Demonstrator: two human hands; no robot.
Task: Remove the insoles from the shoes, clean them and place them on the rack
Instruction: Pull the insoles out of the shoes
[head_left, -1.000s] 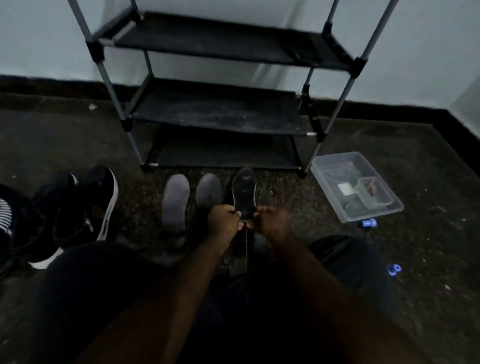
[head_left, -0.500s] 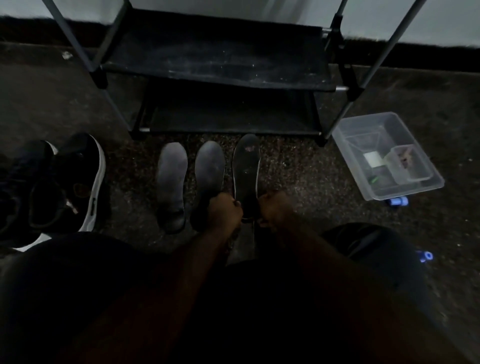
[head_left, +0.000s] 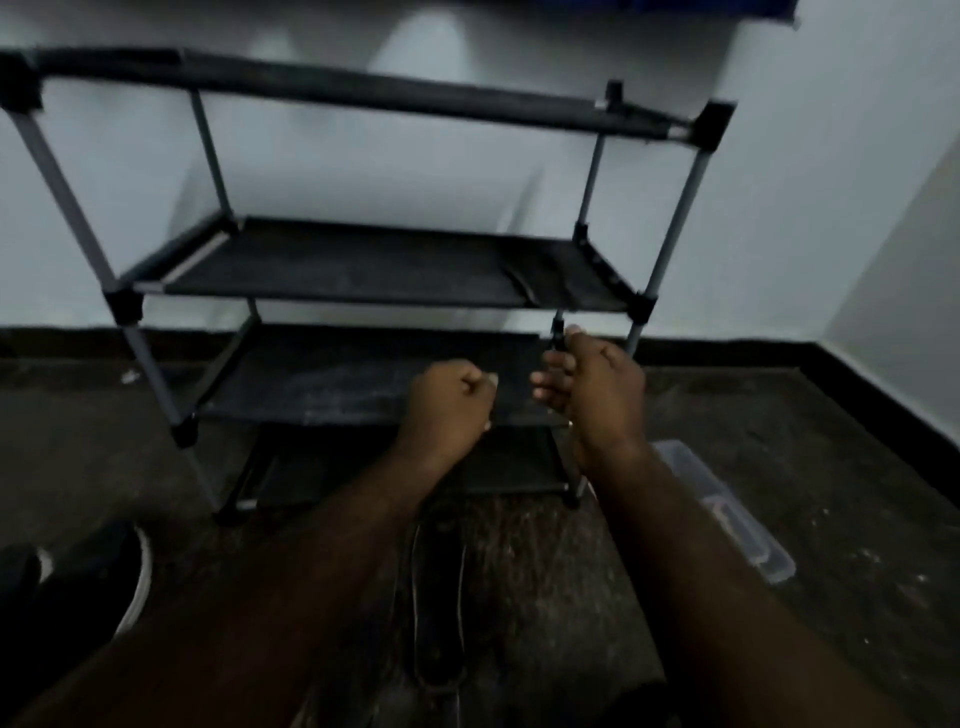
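Observation:
Both my hands are raised in front of the black fabric shoe rack (head_left: 363, 270). My left hand (head_left: 449, 402) is curled into a fist level with the third shelf (head_left: 322, 379), and nothing shows in it. My right hand (head_left: 592, 384) is beside it with fingers curled and thumb up, near the rack's right posts; the blur hides whether it holds anything. A dark insole-like shape (head_left: 439, 592) with pale edges lies on the floor between my forearms. The grey insoles are hidden under my left arm.
A black shoe with a white sole (head_left: 104, 582) sits on the floor at the lower left. A clear plastic bin (head_left: 748, 525) lies to the right, partly behind my right arm. White walls with a dark skirting meet in a corner at the right.
My head has tilted up, so the whole rack shows. Both hands have lifted from the dark insole on the floor up to the level of the rack's third shelf.

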